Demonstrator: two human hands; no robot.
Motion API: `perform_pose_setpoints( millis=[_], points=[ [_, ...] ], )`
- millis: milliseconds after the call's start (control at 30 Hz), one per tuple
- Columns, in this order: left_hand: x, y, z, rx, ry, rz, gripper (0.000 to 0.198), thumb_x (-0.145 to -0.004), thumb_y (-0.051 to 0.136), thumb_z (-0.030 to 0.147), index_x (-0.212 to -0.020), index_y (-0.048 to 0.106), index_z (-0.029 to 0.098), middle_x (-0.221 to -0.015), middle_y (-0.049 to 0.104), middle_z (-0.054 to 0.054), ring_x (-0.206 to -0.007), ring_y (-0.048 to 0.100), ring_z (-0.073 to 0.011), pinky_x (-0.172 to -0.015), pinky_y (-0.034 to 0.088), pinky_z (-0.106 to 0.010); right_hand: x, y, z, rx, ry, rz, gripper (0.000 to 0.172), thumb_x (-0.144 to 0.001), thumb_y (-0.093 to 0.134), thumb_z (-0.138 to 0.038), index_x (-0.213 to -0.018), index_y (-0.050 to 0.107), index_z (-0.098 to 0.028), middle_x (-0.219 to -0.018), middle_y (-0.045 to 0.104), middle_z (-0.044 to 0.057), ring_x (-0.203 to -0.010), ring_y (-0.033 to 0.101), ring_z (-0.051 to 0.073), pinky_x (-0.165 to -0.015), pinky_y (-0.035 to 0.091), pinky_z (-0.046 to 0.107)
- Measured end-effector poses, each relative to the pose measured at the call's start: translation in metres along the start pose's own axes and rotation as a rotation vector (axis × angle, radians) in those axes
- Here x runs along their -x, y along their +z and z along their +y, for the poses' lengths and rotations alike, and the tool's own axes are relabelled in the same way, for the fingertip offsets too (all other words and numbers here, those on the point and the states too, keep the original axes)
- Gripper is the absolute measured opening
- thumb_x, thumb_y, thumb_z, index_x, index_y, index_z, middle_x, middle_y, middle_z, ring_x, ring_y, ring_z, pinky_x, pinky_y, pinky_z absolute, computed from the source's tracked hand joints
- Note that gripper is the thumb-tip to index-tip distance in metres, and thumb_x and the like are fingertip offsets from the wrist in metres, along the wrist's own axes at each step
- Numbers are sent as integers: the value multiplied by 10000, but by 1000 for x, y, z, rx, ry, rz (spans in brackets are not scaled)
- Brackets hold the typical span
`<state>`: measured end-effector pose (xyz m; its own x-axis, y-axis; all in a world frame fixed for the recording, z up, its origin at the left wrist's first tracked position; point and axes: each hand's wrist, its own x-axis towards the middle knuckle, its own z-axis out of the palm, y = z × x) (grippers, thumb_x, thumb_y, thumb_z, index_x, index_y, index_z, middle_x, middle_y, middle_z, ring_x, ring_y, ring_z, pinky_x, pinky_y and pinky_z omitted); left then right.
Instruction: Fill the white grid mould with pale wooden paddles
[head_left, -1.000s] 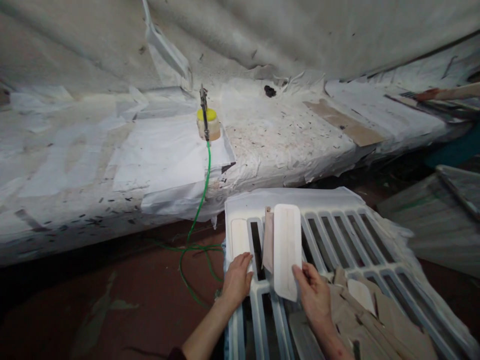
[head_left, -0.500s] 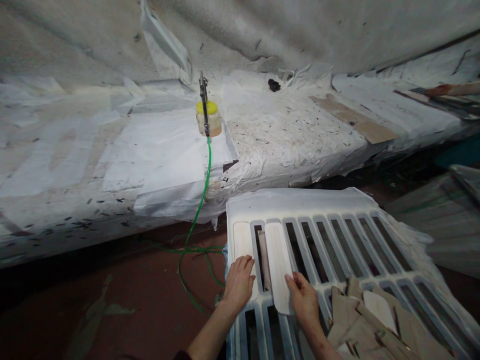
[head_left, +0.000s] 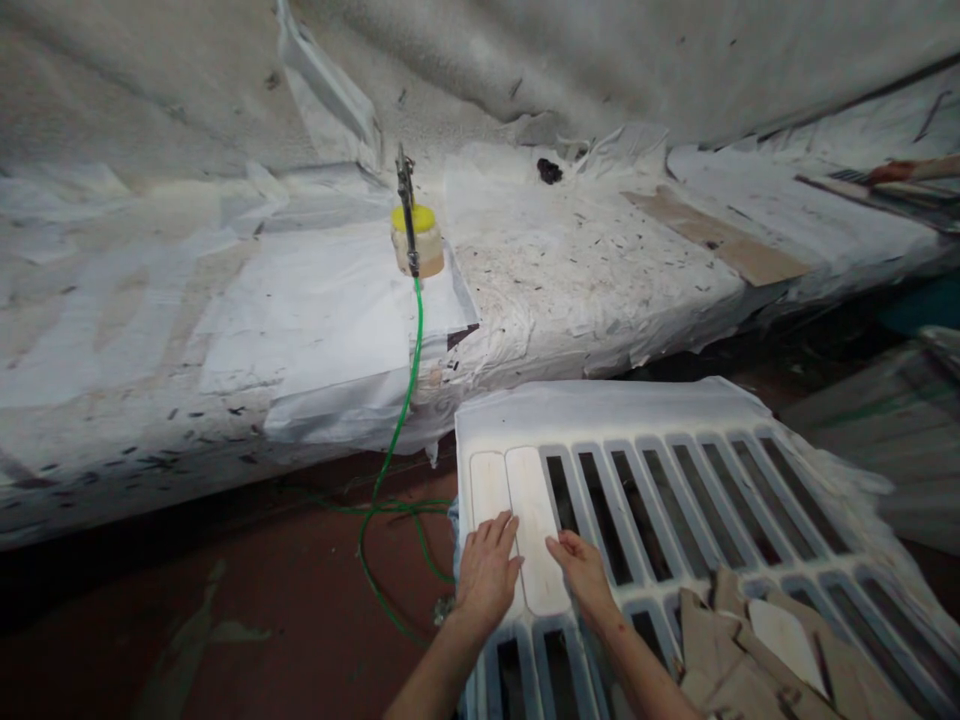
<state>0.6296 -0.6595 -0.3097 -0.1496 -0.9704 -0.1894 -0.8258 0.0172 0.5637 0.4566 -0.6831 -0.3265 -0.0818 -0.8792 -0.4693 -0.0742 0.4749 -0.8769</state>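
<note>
Lowered since a moment ago, no longer held tilted: white slat [head_left: 534, 520], flat now in the second slot of the slotted grille [head_left: 600, 410], touching a matching slat [head_left: 484, 485] in the first slot. Left grip [head_left: 487, 572] open, fingers spread flat across the near ends of both slats; right grip [head_left: 581, 570] open too, fingertips on the slat's near right edge, clamped on nothing. Brown paper scraps [head_left: 750, 640] on the grille's near right. Beyond, on the paper-covered counter [head_left: 637, 260], yellow-capped jar [head_left: 417, 240] with green hose [head_left: 401, 410] trailing to the floor [head_left: 225, 580].
</note>
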Motion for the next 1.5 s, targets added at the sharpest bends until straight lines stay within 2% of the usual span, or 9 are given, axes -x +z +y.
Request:
perform_pose_setpoints(
  millis=[233, 467, 600, 733, 867, 1000, 1300, 1400, 1500],
  points=[
    [-4, 3, -3, -57, 61, -24, 539, -888, 517, 234, -1419, 427, 211, -1514, 380, -21, -1257, 395, -272, -1012, 364, -456, -11, -2, 2, 71, 41, -75, 414, -647, 685, -577, -691, 624, -170, -623, 672, 40, -571, 596, 184, -593, 499, 332],
    [-9, 2, -2, -162, 108, -37, 533, -886, 543, 236, -1407, 443, 186, -1510, 388, -32, -1212, 435, -283, -947, 418, -466, -25, -5, 0, 527, -29, -4, 312, -727, 586, -427, -526, 482, -212, -476, 467, -53, -488, 432, 109, -513, 313, 258],
    [-12, 11, -3, -251, 190, -54, 573, -899, 557, 254, -1443, 399, 165, -1538, 336, -48, -1347, 334, -296, -1080, 344, -468, -29, -3, -19, 854, -56, -21, 284, -759, 636, -338, -523, 555, -201, -561, 615, 38, -584, 554, 162, -578, 352, 287],
    [-12, 30, -10, -349, 332, -75, 563, -958, 463, 302, -1473, 344, 108, -1568, 248, -86, -1454, 140, -305, -1180, 209, -465, -26, -1, -38, 1094, -35, -43, 385, -808, 636, -482, -766, 726, -110, -864, 736, 231, -813, 677, 321, -663, 434, 367],
    [-14, 46, -17, -394, 441, -6, 574, -984, 369, 381, -1478, 330, 92, -1574, 211, -116, -1461, 105, -324, -1174, 197, -514, -2, -16, -51, 1165, -67, -81, 456, -838, 572, -572, -867, 741, -150, -883, 755, 164, -837, 690, 303, -699, 454, 363],
    [-12, 49, -16, -415, 481, 35, 586, -985, 279, 389, -1465, 348, 60, -1574, 198, -136, -1465, 69, -328, -1178, 175, -530, 58, -74, -60, 1120, -111, -12, 319, -880, 540, -501, -834, 698, -228, -835, 748, 40, -784, 670, 196, -688, 422, 280],
    [-8, 47, 1, -465, 465, 26, 650, -961, 223, 409, -1448, 350, -2, -1556, 226, -194, -1449, 116, -375, -1180, 111, -555, 144, -313, -52, 1039, 31, 423, 310, -891, 437, -362, -896, 678, -167, -823, 714, 66, -761, 629, 193, -689, 420, 291],
    [-6, 47, 7, -493, 452, 15, 709, -951, 207, 477, -1457, 321, -7, -1555, 225, -201, -1444, 137, -382, -1175, 103, -558, 169, -342, -40, 1054, 93, 358, 293, -871, 467, -390, -772, 658, -190, -697, 670, 23, -664, 599, 175, -625, 389, 283],
    [-5, 47, 9, -543, 437, -16, 752, -936, 197, 528, -1462, 314, 4, -1558, 229, -189, -1442, 148, -377, -1170, 96, -562, 206, -336, -22, 1080, 129, 224, 272, -870, 496, -407, -734, 626, -209, -625, 616, -14, -615, 575, 164, -599, 380, 282]
  ],
)
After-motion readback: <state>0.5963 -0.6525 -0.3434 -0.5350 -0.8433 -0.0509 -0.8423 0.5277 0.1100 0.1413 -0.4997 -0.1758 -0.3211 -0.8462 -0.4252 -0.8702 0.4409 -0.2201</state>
